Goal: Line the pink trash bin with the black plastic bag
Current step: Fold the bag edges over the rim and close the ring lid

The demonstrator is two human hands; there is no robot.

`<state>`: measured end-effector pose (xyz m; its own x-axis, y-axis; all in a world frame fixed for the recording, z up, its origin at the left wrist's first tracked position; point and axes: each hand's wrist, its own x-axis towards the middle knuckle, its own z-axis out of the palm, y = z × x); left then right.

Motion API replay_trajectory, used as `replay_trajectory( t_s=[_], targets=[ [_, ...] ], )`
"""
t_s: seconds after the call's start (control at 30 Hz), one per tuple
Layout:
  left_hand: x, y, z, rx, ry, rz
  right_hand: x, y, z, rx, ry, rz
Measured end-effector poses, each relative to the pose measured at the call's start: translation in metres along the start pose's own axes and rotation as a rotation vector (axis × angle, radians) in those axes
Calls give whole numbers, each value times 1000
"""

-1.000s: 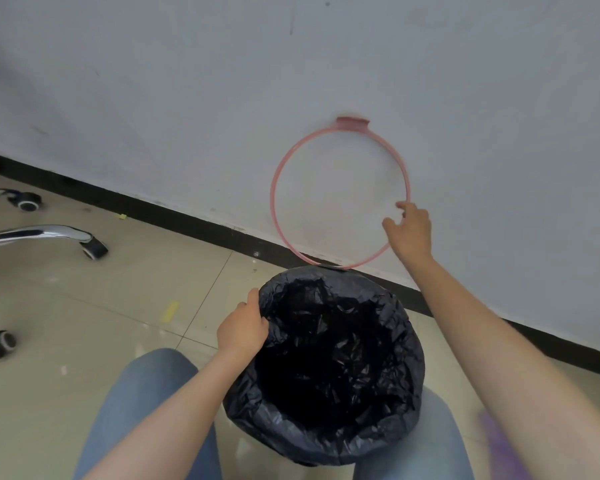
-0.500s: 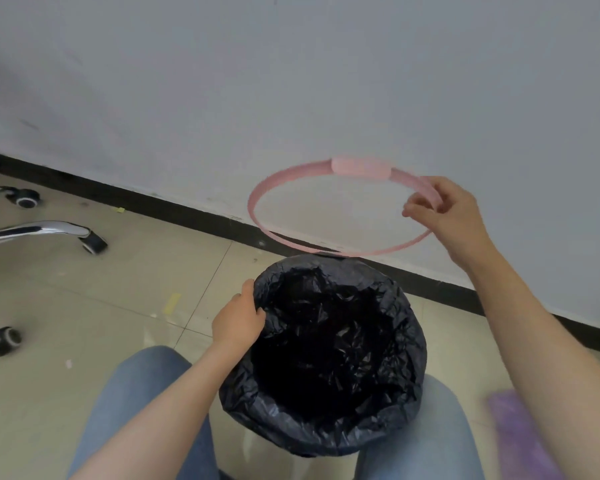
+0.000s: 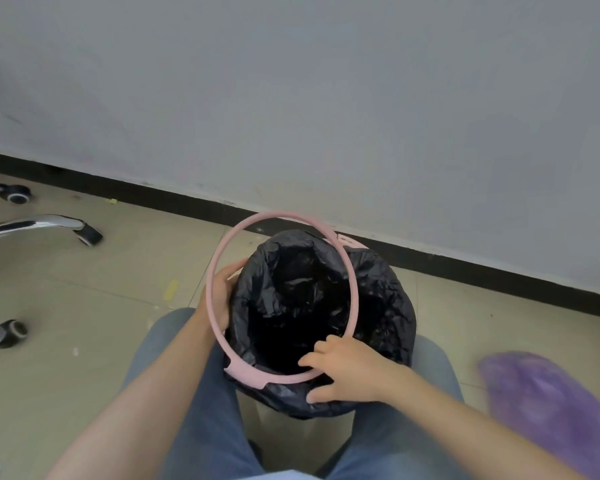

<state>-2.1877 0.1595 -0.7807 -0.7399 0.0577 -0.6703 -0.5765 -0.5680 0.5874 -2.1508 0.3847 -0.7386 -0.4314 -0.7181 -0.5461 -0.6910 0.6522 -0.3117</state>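
both hands are on the job in the head view, the only view we get. the pink trash bin (image 3: 352,241) sits on the floor between the person's knees, close to the wall, nearly all of it hidden under the black plastic bag (image 3: 378,299), whose mouth is folded out over the rim. just a sliver of pink shows at the far edge. the pink ring (image 3: 219,265) hovers tilted over the opening, shifted left of centre. right hand (image 3: 347,372) grasps the ring's near arc, fingers curled over it, thumb spread against the bag, likely to steer it down. left hand (image 3: 220,296) is cupped at the bin's left side, touching the ring there, steadying things; whether it truly grips the ring, cannot tell. by my read, the ring must centre and press down to clamp the bag.
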Motion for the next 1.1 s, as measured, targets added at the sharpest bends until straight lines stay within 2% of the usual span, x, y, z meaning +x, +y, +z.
replay_trajectory(
  t_s=[0.13,0.27,0.37,0.4,0.5,0.67,0.73,0.83,0.93,1.0,1.03,1.1],
  targets=[
    [0,-1,-2,-58,62,195,11,2,7,21,28,-30],
    [-3,0,-4,-96,73,274,25,-17,6,262,-66,-40],
    [-8,11,-5,-62,168,321,24,-23,4,110,111,-88],
    [-11,18,-4,19,194,355,21,-21,3,68,176,-93],
    [-21,37,6,464,298,459,3,-8,2,-15,308,-117],
    [-31,26,20,935,438,522,-35,21,9,-54,263,-55],
    [-33,10,19,1113,493,533,-44,29,18,-72,294,-17],
    [-33,-8,14,1198,540,585,-46,35,34,-172,395,4],
    [-34,-18,13,1326,537,606,-46,34,38,-119,452,17],
    [-35,-20,14,1461,474,560,-44,35,30,-61,594,10],
    [-34,-20,15,1508,436,534,-40,37,21,-33,703,40],
    [-28,-12,19,1531,398,528,-26,45,-9,61,885,264]
  ],
)
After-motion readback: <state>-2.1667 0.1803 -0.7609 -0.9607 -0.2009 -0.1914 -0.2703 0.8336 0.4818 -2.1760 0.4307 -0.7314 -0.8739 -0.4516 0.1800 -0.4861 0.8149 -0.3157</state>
